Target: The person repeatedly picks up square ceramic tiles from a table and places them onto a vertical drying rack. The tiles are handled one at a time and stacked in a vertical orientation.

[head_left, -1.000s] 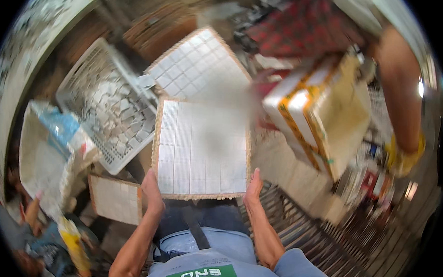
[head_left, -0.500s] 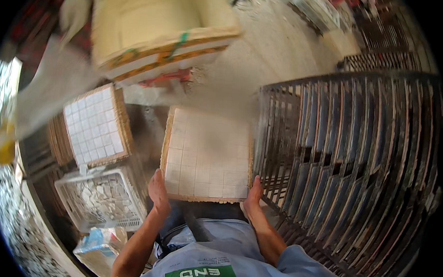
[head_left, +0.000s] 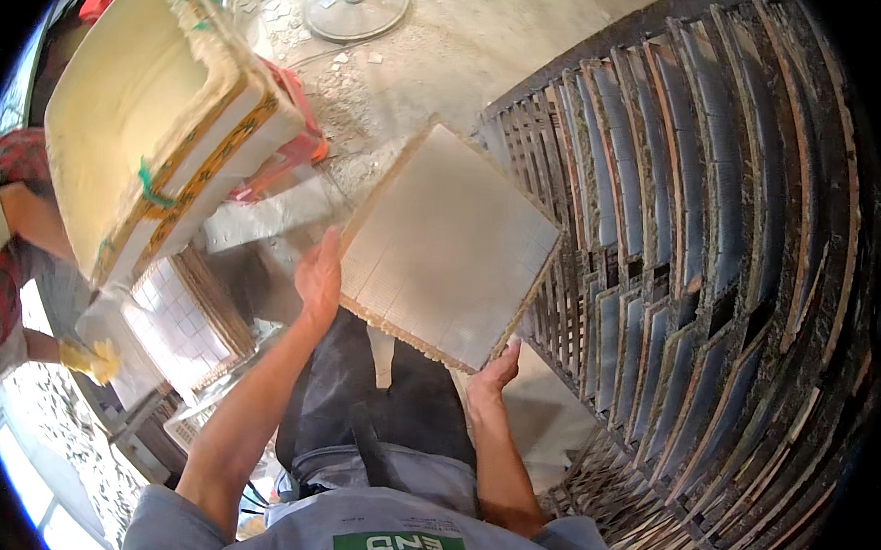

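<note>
A square board covered with small white tiles (head_left: 452, 246) is in front of me, tilted, with rough, crusted edges. My left hand (head_left: 319, 274) grips its left side, the fingers partly hidden behind it. At the lower right corner my right hand (head_left: 495, 373) is closed on the edge, thumb showing. The board's right corner reaches close to a tall dark slatted rack (head_left: 700, 269), whose slots hold several similar boards on edge.
Left, a stack of tiled boards (head_left: 184, 326) stands beside a co-worker's yellow-gloved hand (head_left: 92, 359). A large white foam box (head_left: 208, 153) with a yellowish inside stands at the upper left on a red support (head_left: 304, 118). Beyond are a round base (head_left: 357, 7) and floor shards.
I have turned toward the rack on the right, and the board between my hands has rotated and tilted. The co-worker's arm and glove now show at the left.
</note>
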Motion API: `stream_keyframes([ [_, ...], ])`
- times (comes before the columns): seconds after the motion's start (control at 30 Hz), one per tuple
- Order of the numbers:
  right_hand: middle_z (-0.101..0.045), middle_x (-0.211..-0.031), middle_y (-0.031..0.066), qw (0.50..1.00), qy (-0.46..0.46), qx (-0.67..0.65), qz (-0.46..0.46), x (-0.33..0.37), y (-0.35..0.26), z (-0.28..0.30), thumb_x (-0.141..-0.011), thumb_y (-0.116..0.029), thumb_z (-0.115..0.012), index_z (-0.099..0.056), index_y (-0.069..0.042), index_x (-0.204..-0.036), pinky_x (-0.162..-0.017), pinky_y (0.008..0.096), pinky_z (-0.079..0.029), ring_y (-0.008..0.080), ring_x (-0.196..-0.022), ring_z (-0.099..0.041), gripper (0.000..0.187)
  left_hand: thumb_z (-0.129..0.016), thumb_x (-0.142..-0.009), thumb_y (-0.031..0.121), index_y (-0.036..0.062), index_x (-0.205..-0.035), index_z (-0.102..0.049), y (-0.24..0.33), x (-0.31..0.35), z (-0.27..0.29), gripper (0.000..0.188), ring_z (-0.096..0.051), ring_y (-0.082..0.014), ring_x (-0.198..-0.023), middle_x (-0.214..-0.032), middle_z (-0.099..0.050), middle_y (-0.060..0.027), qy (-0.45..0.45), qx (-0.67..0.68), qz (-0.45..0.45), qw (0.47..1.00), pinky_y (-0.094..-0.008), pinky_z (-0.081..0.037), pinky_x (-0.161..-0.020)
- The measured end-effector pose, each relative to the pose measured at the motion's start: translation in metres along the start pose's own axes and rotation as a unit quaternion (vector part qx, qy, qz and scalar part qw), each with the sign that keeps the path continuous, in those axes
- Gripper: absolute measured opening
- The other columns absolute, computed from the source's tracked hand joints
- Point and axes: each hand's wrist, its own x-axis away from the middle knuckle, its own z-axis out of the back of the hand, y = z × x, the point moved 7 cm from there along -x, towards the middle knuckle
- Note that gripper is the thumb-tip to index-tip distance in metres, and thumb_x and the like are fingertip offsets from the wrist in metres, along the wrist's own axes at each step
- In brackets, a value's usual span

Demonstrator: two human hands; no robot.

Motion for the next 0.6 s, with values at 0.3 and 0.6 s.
stream_keyframes([
  [0.3, -0.051, -0.119, 0.0126, 0.979, 0.077, -0.189, -0.026, -0.046, 0.042, -0.034, -0.091, -0.044, -0.036, -0.046, 0.001, -0.120, -0.090, 0.0415, -0.040, 0.0293, -0.106, -0.051, 0.054, -0.038, -0.087, 0.048, 0.0075, -0.089, -0.064, 0.095, -0.092, -0.092, 0.048, -0.058, -0.0367, -0.081, -0.086, -0.063, -0.0183, -0.138, -0.158, -0.132, 0.969, -0.0451, -0.043, -0.074],
  [0.6, -0.038, -0.135, 0.0134, 0.969, 0.079, -0.234, -0.005, -0.086, 0.031, -0.076, -0.092, -0.047, -0.027, -0.036, -0.001, -0.131, -0.103, 0.0428, -0.027, 0.0315, -0.122, -0.038, 0.061, -0.035, -0.082, 0.057, 0.0011, -0.076, -0.064, 0.152, -0.146, -0.184, 0.064, -0.059, -0.0395, -0.081, -0.080, -0.061, -0.0243, -0.204, -0.145, -0.165, 0.954, -0.0433, -0.042, -0.075],
])
